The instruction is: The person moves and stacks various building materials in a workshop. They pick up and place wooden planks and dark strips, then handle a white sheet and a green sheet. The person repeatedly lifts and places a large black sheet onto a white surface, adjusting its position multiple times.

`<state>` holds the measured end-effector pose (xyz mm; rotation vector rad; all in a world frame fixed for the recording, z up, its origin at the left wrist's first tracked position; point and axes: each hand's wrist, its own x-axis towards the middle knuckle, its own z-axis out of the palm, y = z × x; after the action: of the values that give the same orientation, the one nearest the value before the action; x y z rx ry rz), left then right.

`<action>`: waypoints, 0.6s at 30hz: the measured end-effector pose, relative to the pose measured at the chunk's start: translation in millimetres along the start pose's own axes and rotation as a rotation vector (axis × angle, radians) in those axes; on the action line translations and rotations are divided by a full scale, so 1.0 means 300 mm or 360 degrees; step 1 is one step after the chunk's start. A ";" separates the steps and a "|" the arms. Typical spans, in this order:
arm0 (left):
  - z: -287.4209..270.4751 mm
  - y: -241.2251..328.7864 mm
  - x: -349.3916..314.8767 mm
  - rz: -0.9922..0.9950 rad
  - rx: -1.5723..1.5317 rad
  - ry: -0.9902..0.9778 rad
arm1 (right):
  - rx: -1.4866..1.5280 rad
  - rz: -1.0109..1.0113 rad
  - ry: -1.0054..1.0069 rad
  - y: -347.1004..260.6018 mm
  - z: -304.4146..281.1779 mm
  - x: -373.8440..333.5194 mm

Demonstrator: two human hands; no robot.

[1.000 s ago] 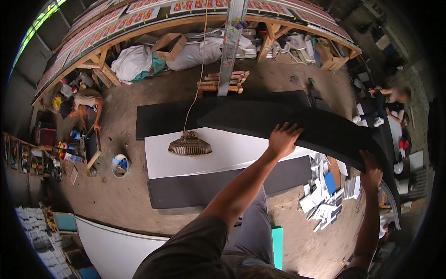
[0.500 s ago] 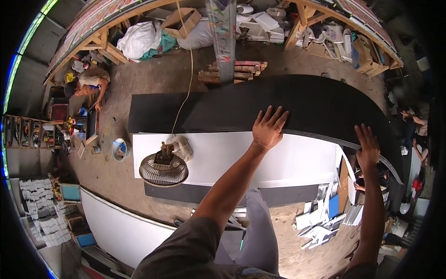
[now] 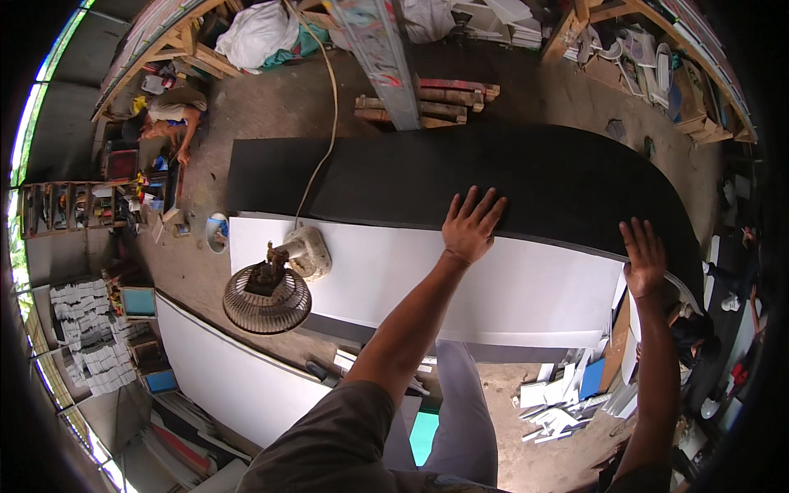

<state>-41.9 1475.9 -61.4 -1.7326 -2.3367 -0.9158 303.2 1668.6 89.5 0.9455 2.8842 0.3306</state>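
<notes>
A long black sheet (image 3: 386, 177) lies across the far side of the table and bends down past its right end. My left hand (image 3: 470, 226) rests palm down on the near edge of this sheet, fingers spread. Farther right, my right hand (image 3: 644, 256) lies on the same edge with its fingers stretched out. Neither hand is wrapped round anything. Under and nearer than the black sheet is a white sheet (image 3: 394, 287). A caged fan (image 3: 269, 300) on a pale base stands on the white sheet, left of my left hand.
A cord (image 3: 334, 115) hangs down to the fan. Beyond the table a metal post (image 3: 380, 66) rises beside stacked wooden blocks (image 3: 444, 103). At the left a person (image 3: 177, 115) bends over work. White offcuts (image 3: 559, 403) litter the floor at the lower right; another person crouches there.
My view has tilted and shifted. The black sheet's near edge sits flatter along the white sheet, its raised strip between my hands now gone. Both hands stay on it.
</notes>
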 end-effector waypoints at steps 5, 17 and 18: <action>0.079 -0.087 -0.069 -0.0037 0.0117 -0.0140 | -0.0033 -0.0184 0.0002 -0.045 0.159 0.074; 0.195 -0.240 -0.154 0.0067 0.0349 -0.0816 | 0.0099 -0.0361 0.0056 -0.086 0.616 0.179; 0.197 -0.245 -0.160 0.0079 0.0356 -0.0855 | 0.0066 -0.0367 0.0007 -0.093 0.632 0.170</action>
<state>-74.9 1453.0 -159.3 -2.1212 -2.5472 -0.1714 274.7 1710.4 -102.1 0.6078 2.9739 0.2549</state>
